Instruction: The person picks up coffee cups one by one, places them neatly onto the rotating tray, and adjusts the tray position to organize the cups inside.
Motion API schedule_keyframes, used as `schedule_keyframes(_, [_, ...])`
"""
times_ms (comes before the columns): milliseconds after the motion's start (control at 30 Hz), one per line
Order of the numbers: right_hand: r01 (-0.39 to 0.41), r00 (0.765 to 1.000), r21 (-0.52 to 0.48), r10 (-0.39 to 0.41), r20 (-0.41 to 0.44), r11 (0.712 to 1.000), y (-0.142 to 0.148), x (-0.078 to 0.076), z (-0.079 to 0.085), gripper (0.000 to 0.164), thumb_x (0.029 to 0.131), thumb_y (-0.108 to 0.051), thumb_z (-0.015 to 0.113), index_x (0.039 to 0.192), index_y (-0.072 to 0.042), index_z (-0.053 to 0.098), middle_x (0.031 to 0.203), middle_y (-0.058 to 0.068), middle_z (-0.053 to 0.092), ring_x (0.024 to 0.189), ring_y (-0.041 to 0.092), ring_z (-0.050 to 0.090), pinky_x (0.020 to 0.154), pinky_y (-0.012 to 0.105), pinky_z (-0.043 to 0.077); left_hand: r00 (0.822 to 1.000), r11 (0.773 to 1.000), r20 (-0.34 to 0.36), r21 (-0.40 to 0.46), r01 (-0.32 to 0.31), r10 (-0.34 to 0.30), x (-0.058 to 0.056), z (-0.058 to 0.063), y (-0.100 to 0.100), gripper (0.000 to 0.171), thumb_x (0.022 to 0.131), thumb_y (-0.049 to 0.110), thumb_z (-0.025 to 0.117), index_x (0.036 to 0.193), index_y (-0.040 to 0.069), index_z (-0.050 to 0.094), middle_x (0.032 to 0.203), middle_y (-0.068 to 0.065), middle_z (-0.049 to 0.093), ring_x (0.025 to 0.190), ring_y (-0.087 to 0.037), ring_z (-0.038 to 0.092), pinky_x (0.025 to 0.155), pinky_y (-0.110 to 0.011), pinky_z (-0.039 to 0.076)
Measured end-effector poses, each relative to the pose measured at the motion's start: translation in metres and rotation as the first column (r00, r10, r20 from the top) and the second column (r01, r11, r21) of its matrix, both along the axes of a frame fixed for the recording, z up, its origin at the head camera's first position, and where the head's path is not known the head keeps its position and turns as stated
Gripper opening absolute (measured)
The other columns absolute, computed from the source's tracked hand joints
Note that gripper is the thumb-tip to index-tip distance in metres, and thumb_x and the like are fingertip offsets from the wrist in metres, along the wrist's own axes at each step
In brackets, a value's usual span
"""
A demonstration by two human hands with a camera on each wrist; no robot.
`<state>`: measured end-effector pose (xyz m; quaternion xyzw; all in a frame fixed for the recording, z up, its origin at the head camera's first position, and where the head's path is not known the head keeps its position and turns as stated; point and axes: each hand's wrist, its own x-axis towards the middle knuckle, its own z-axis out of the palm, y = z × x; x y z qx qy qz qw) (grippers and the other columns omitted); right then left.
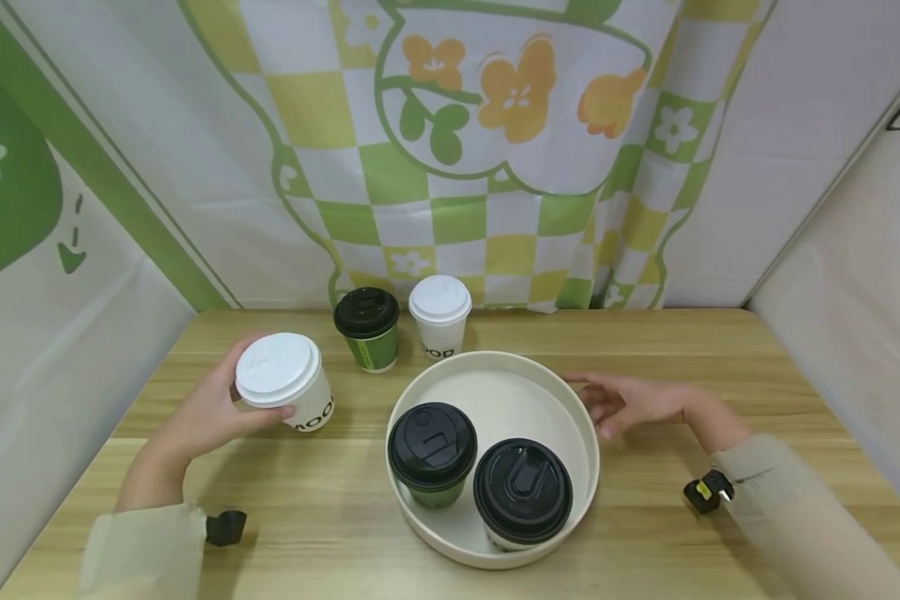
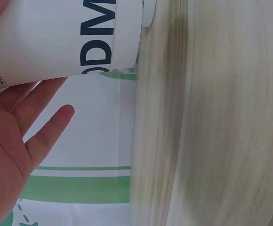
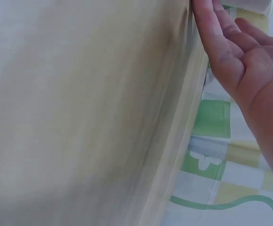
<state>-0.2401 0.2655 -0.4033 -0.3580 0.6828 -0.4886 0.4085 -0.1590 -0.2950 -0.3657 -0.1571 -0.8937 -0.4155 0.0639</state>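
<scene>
On the left of the table, my left hand point(image 1: 213, 404) grips a white paper cup point(image 1: 311, 404) with a white lid, thumb on its near side and fingers behind. In the left wrist view the same cup point(image 2: 56, 37) shows large dark lettering; whether its base touches the table is unclear. My right hand point(image 1: 630, 402) is at the right rim of a round cream tray point(image 1: 495, 362), its fingers loosely bent; firm contact cannot be told. In the tray stand a green cup with a black lid point(image 1: 432, 446) and a pale cup with a black lid point(image 1: 523, 492).
Behind the tray stand a small green cup with a black lid point(image 1: 371, 329) and a small white cup with a white lid point(image 1: 441, 312). A checked, flowered curtain point(image 1: 457, 200) hangs at the wooden table's point(image 1: 330, 517) back edge. White fabric walls flank both sides.
</scene>
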Motion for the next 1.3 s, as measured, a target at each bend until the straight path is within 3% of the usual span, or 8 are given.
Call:
schedule_keyframes(167, [-0.037, 0.998, 0.005, 0.037, 0.048, 0.999, -0.006, -0.013, 0.0, 0.094, 0.094, -0.014, 0.069, 0.15, 0.017, 0.001, 0.144, 0.047, 0.03, 0.118, 0.013, 0.061, 0.095, 0.026, 0.054, 1.0, 1.0, 0.013, -0.005, 0.0, 0.0, 0.0, -0.001, 0.001, 0.094, 0.074, 0.011, 0.087, 0.151, 0.014, 0.034, 0.134, -0.001, 0.049, 0.109, 0.008, 0.05, 0.087, -0.008, 0.043])
schedule_keyframes(333, [-0.033, 0.996, 0.048, 0.029, 0.086, 0.998, -0.009, -0.014, -0.001, 0.095, 0.091, -0.012, 0.071, 0.15, 0.019, 0.003, 0.15, 0.045, 0.024, 0.127, 0.012, 0.055, 0.101, 0.025, 0.05, 1.0, 1.0, 0.028, -0.008, 0.004, -0.004, 0.0, -0.004, 0.002, 0.094, 0.074, 0.012, 0.087, 0.151, 0.013, 0.033, 0.136, -0.003, 0.049, 0.11, 0.008, 0.05, 0.087, -0.01, 0.044])
schedule_keyframes(467, [-0.019, 0.997, 0.063, 0.013, 0.082, 0.998, -0.009, -0.011, -0.001, 0.097, 0.09, -0.011, 0.072, 0.15, 0.019, 0.002, 0.152, 0.044, 0.02, 0.138, 0.032, 0.045, 0.104, 0.026, 0.049, 1.0, 1.0, 0.025, -0.002, 0.003, -0.003, 0.001, -0.005, 0.002, 0.094, 0.074, 0.011, 0.087, 0.151, 0.015, 0.034, 0.134, 0.002, 0.048, 0.11, 0.008, 0.05, 0.087, -0.01, 0.044])
schedule_keyframes(633, [0.026, 0.998, 0.109, -0.032, 0.049, 0.994, -0.011, -0.001, 0.003, 0.099, 0.089, -0.011, 0.074, 0.149, 0.02, 0.002, 0.153, 0.043, 0.021, 0.136, 0.052, 0.039, 0.102, 0.024, 0.049, 1.0, 1.0, 0.018, 0.003, 0.007, -0.007, 0.001, -0.006, 0.001, 0.093, 0.074, 0.01, 0.087, 0.151, 0.015, 0.035, 0.133, 0.007, 0.048, 0.109, 0.007, 0.051, 0.086, -0.01, 0.045])
schedule_keyframes(833, [0.091, 0.996, 0.163, -0.088, -0.029, 0.982, -0.011, 0.012, 0.003, 0.099, 0.087, -0.01, 0.075, 0.149, 0.021, 0.004, 0.151, 0.043, 0.026, 0.131, 0.045, 0.049, 0.098, 0.02, 0.05, 1.0, 1.0, 0.019, -0.006, 0.004, -0.004, 0.002, -0.006, 0.001, 0.094, 0.074, 0.011, 0.087, 0.151, 0.015, 0.034, 0.133, 0.006, 0.049, 0.11, 0.008, 0.051, 0.086, -0.01, 0.045])
schedule_keyframes(1067, [0.114, 0.992, 0.113, -0.107, -0.062, 0.987, -0.011, 0.028, 0.001, 0.095, 0.087, -0.009, 0.075, 0.149, 0.018, 0.008, 0.145, 0.04, 0.038, 0.118, 0.025, 0.06, 0.093, 0.024, 0.054, 1.0, 1.0, 0.026, -0.023, -0.004, 0.004, 0.003, -0.005, 0.0, 0.093, 0.075, 0.013, 0.087, 0.151, 0.013, 0.033, 0.133, 0.01, 0.048, 0.11, 0.008, 0.05, 0.087, -0.01, 0.045])
schedule_keyframes(1300, [0.178, 0.98, 0.099, -0.168, -0.107, 0.979, -0.013, 0.047, 0.002, 0.092, 0.087, -0.011, 0.076, 0.147, 0.019, 0.014, 0.135, 0.037, 0.049, 0.111, 0.026, 0.063, 0.09, 0.023, 0.056, 0.999, 1.0, 0.031, -0.017, -0.008, 0.009, 0.003, -0.004, 0.003, 0.094, 0.074, 0.013, 0.088, 0.151, 0.014, 0.034, 0.133, 0.003, 0.05, 0.108, 0.008, 0.051, 0.085, -0.011, 0.045])
